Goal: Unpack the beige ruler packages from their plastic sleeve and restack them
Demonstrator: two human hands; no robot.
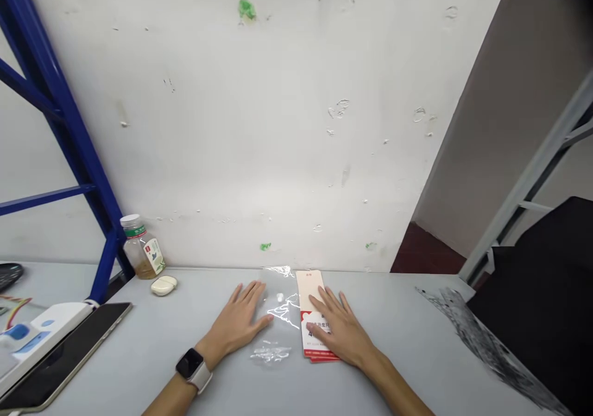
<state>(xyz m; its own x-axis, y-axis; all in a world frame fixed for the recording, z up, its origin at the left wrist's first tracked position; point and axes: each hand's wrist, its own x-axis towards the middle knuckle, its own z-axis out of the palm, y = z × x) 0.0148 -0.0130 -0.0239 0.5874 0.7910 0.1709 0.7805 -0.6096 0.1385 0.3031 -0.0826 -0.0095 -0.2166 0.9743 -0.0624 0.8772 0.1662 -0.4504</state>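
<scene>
Under the right hand, cream-and-red printed cards lie stacked.

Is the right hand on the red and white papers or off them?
On them: the right hand rests flat across the papers, its fingertips on the cream top sheet.

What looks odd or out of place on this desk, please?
Crumpled scraps of clear plastic film lie loose on the desk, between the left hand and the red-and-cream printed cards under the right hand. They look like stray wrapping. A rough black smear also marks the desk's right side.
</scene>
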